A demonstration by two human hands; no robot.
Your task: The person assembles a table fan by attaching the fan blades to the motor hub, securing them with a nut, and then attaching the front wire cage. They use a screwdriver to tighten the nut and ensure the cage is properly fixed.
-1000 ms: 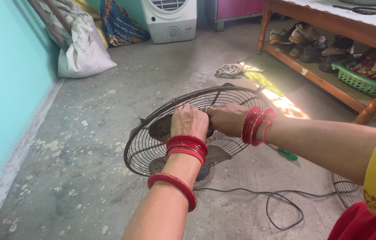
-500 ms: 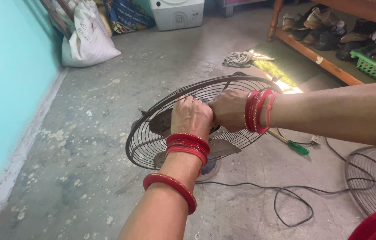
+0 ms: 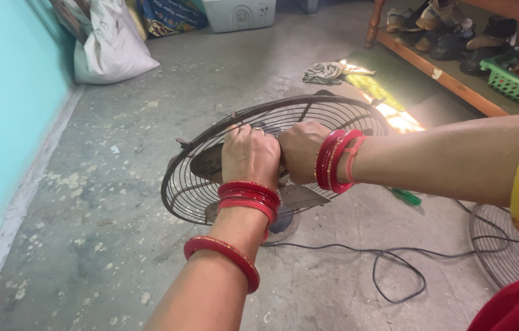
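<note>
Fan stands on the concrete floor, rear wire guard on, blades bare. Left hand and right hand both close over the hub (what the fingers pinch is hidden). Judgement: brace the blade with one hand, turn with the other, wrists clear of the guard wires.
</note>
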